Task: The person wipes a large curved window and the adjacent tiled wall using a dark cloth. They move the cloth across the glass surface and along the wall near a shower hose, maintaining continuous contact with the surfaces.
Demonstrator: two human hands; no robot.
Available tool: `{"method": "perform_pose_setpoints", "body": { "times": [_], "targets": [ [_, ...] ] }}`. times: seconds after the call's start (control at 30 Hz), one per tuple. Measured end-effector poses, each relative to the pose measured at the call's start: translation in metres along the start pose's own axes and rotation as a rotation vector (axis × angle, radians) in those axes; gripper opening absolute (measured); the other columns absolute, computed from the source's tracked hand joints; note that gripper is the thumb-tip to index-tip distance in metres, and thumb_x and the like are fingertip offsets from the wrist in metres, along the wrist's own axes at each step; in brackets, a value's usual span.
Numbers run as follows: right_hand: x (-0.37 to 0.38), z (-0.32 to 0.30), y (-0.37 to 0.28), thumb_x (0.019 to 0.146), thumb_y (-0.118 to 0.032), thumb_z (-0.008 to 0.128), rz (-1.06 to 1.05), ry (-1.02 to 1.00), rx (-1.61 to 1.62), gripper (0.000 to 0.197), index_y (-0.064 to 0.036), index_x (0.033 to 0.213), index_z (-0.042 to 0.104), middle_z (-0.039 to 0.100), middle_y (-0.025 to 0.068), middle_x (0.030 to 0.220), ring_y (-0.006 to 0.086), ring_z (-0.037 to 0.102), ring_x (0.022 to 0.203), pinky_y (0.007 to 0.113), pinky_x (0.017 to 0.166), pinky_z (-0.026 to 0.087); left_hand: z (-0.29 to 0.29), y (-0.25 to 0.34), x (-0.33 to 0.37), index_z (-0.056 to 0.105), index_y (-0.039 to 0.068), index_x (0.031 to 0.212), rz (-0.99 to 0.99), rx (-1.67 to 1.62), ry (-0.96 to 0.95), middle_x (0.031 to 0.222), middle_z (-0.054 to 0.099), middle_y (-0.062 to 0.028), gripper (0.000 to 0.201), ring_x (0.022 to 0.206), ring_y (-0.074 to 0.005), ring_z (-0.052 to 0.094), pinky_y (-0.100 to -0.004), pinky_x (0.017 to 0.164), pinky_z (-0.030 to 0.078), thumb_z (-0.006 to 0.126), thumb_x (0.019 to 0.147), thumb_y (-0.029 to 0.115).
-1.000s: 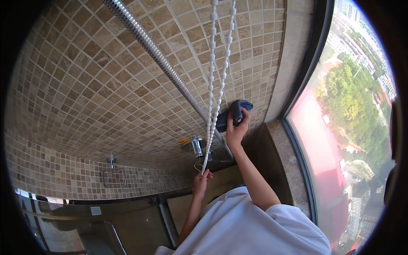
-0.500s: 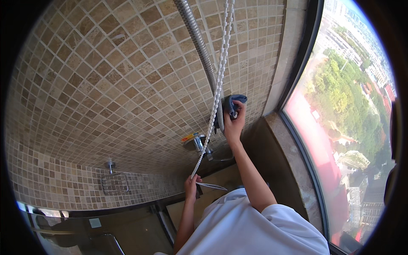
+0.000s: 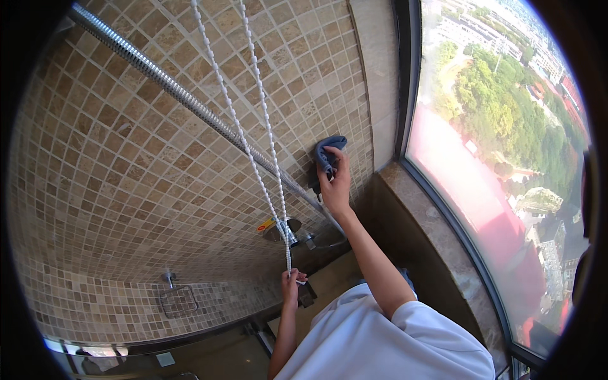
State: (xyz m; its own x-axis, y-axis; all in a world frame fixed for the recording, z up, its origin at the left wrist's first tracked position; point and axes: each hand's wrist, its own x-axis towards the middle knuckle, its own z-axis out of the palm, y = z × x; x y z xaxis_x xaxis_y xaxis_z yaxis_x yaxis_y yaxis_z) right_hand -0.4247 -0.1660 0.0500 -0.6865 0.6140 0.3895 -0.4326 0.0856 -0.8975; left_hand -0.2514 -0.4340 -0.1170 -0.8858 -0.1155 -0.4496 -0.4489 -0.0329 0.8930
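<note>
My left hand (image 3: pixel 291 288) is closed around the lower end of a white bead chain (image 3: pixel 261 82), whose two strands run up and apart from it. Against the brown mosaic wall, my right hand (image 3: pixel 336 190) grips a bunched dark blue cloth (image 3: pixel 329 147). The thumb and fingers curl over the cloth, and its lower part is partly hidden by the hand. Behind the chain, a ribbed metal shower hose (image 3: pixel 171 75) slants down toward a chrome mixer tap (image 3: pixel 288 232) on the wall.
A wire soap basket (image 3: pixel 179 303) sticks out from the wall at lower left. To the right, a stone ledge (image 3: pixel 418 196) runs below a large window (image 3: pixel 481 164) overlooking trees and buildings. A yellow and red label (image 3: pixel 265 225) is by the tap.
The view has tilted. The chain's strands have spread apart, and the loop trailing right of my left hand is gathered in. The hose slants more, with a gap now between it and the cloth.
</note>
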Motion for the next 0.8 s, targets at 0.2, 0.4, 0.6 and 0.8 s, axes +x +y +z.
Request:
{"method": "perform_pose_setpoints", "body": {
  "times": [0.2, 0.4, 0.6, 0.8],
  "targets": [
    [-0.050, -0.025, 0.099, 0.079, 0.008, 0.059, 0.060, 0.011, -0.248, 0.049, -0.0095, 0.123, 0.047, 0.051, 0.0129, 0.111, 0.0269, 0.054, 0.106, 0.033, 0.088, 0.046, 0.048, 0.030, -0.002, 0.055, 0.008, 0.112, -0.027, 0.040, -0.047, 0.091, 0.068, -0.0107, 0.024, 0.080, -0.0180, 0.066, -0.0293, 0.073, 0.050, 0.056, 0.097, 0.027],
    [0.049, -0.055, 0.056, 0.082, 0.005, 0.059, 0.093, 0.258, -0.094, 0.039, -0.0060, 0.118, 0.054, 0.055, 0.0165, 0.109, 0.0306, 0.055, 0.101, 0.036, 0.091, 0.043, 0.067, 0.023, -0.012, 0.059, 0.008, 0.111, -0.039, -0.014, 0.044, 0.091, 0.069, -0.0093, 0.025, 0.080, -0.0166, 0.067, -0.0284, 0.072, 0.047, 0.057, 0.097, 0.028],
    [0.028, -0.046, 0.017, 0.068, 0.008, 0.061, -0.107, -0.197, -0.124, 0.051, -0.0078, 0.116, 0.058, 0.053, 0.0162, 0.107, 0.0348, 0.055, 0.100, 0.037, 0.088, 0.046, 0.083, 0.004, -0.016, 0.057, 0.005, 0.113, -0.082, -0.147, 0.161, 0.092, 0.068, -0.0108, 0.026, 0.082, -0.0186, 0.067, -0.0316, 0.075, 0.052, 0.060, 0.095, 0.024],
    [-0.026, -0.078, 0.121, 0.069, 0.011, 0.061, 0.195, -0.234, -0.208, 0.041, -0.0063, 0.106, 0.056, 0.057, 0.0157, 0.106, 0.0360, 0.058, 0.098, 0.038, 0.090, 0.045, 0.100, -0.010, -0.014, 0.059, 0.003, 0.108, 0.027, -0.087, 0.227, 0.090, 0.069, -0.0103, 0.024, 0.080, -0.0178, 0.067, -0.0313, 0.077, 0.053, 0.061, 0.095, 0.023]
  ]
}}
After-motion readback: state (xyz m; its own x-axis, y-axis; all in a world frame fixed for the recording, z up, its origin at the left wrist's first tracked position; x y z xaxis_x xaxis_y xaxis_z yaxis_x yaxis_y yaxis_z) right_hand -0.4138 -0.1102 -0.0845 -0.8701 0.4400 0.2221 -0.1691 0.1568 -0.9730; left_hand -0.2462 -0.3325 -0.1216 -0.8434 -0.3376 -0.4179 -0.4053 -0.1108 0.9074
